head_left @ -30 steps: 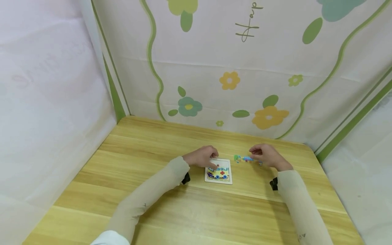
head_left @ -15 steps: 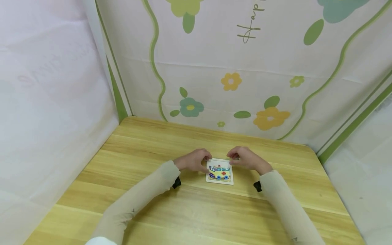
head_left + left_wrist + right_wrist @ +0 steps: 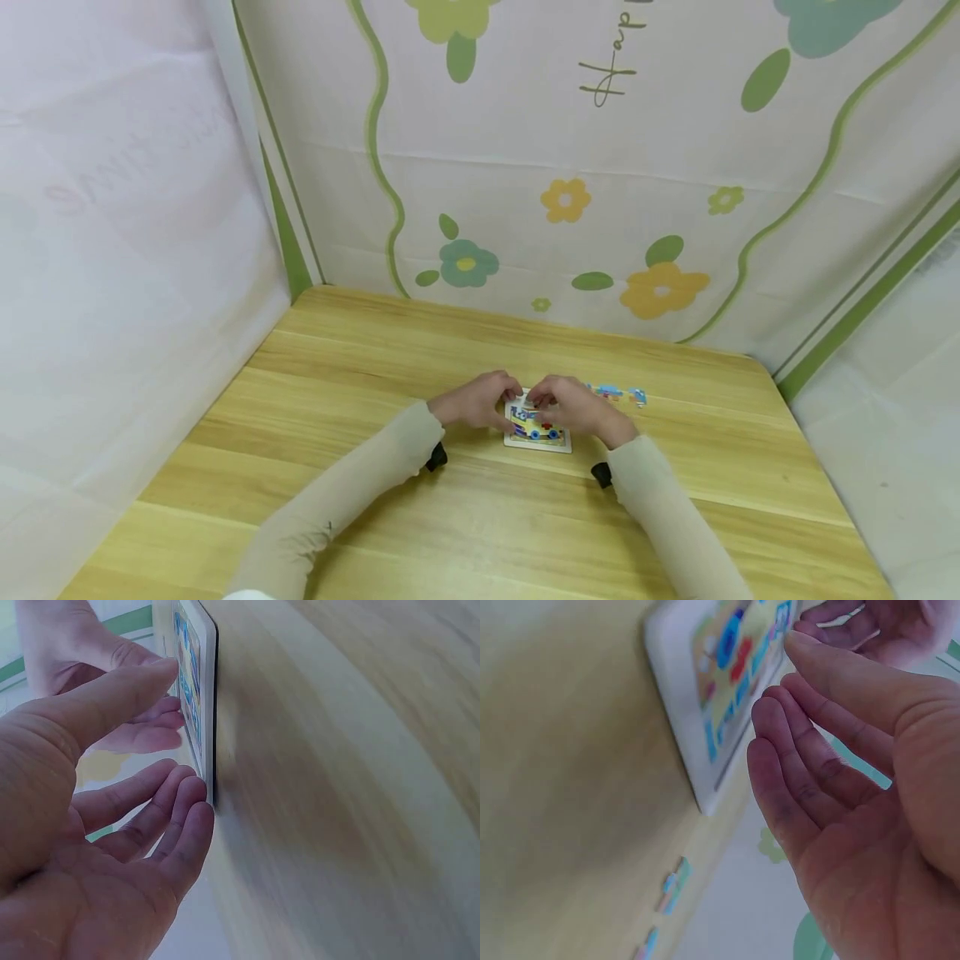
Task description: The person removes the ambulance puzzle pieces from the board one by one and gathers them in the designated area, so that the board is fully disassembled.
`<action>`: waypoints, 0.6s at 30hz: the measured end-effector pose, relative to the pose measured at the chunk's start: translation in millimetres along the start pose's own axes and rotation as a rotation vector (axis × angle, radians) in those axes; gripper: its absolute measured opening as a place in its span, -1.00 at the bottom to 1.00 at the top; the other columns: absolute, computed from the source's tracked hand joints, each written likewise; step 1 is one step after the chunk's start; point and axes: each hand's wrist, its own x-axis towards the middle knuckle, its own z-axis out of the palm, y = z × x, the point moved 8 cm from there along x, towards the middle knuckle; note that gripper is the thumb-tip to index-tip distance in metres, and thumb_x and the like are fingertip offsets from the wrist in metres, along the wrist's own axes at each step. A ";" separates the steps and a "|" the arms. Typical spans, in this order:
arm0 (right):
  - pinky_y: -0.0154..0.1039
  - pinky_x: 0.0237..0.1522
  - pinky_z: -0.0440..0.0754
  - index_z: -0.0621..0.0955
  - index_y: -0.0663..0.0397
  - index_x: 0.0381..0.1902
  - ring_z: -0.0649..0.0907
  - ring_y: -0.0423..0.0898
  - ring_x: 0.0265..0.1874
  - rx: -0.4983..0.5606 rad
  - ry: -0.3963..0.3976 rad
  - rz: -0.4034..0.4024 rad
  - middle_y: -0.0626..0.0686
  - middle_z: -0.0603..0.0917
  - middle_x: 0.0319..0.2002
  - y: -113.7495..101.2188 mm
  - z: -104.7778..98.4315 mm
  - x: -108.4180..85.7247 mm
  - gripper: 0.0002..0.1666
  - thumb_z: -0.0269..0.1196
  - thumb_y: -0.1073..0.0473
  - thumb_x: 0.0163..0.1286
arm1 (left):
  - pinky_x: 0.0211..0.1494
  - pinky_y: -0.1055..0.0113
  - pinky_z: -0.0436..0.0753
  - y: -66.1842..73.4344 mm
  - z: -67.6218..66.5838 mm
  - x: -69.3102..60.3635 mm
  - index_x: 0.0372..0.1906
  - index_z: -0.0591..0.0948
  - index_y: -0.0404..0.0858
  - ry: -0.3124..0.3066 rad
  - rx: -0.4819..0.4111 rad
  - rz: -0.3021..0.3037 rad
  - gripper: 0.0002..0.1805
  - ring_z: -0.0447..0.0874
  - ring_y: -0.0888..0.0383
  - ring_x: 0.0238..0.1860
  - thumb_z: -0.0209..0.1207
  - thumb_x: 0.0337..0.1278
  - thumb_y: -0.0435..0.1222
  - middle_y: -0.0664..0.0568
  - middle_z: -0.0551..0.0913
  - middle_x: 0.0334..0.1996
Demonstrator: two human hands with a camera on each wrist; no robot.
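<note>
A small white-framed puzzle board (image 3: 536, 446) lies on the table, showing a yellow ambulance with blue wheels and a red cross. At its left side is my left hand (image 3: 476, 400); in the left wrist view the relaxed fingers (image 3: 196, 817) meet the board's edge and the thumb tip is at its picture side. My right hand (image 3: 577, 406) is over the board's upper right part, its thumb and fingertips near the picture. The right wrist view shows a gap between thumb and forefinger with no piece visible there. Part of the picture is hidden under this hand.
Loose puzzle pieces (image 3: 611, 390) lie on the wooden table (image 3: 480, 517) just right of the board, partly behind my right hand. White printed cloth (image 3: 480, 125) stands along the back and sides of the table.
My right hand has moved left from the loose pieces onto the board. The green piece seen beside the board earlier is no longer visible. My left hand has shifted slightly at the board's left side.
</note>
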 end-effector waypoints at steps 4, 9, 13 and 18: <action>-0.14 0.01 0.76 0.72 0.24 0.14 0.73 -0.06 -0.05 -0.006 0.008 -0.012 0.13 0.71 0.00 1.4 3.9 -1.4 -0.67 0.40 0.27 0.45 | 0.22 0.26 0.60 -0.5 2.4 -0.2 0.30 0.56 -0.42 0.001 0.003 -0.011 -0.34 0.57 0.03 0.07 0.53 0.17 -0.26 -0.12 0.62 0.07; -0.17 0.01 0.75 0.77 0.14 0.10 0.71 -0.06 -0.04 -0.042 0.022 -0.035 0.07 0.71 0.00 -0.1 5.9 -1.5 -0.70 0.41 0.25 0.45 | 0.22 0.26 0.59 -2.9 4.9 -0.5 0.31 0.55 -0.38 -0.003 0.008 -0.027 -0.36 0.55 0.06 0.08 0.51 0.21 -0.24 -0.09 0.60 0.09; -0.20 0.00 0.74 0.79 0.10 0.08 0.69 -0.08 -0.06 -0.073 0.020 -0.063 0.05 0.72 -0.02 -3.0 7.6 -2.2 -0.72 0.42 0.27 0.43 | 0.23 0.25 0.59 -3.4 6.2 -0.2 0.33 0.54 -0.39 -0.005 0.014 -0.026 -0.35 0.54 0.06 0.08 0.51 0.21 -0.23 -0.11 0.59 0.13; -0.24 -0.03 0.75 0.80 0.12 0.07 0.69 -0.08 -0.09 -0.083 0.017 -0.098 0.05 0.71 -0.04 -5.9 7.9 -3.4 -0.72 0.41 0.30 0.43 | 0.23 0.24 0.58 -3.4 8.0 0.9 0.33 0.54 -0.38 -0.018 0.022 -0.035 -0.35 0.53 0.08 0.08 0.50 0.22 -0.21 -0.12 0.58 0.16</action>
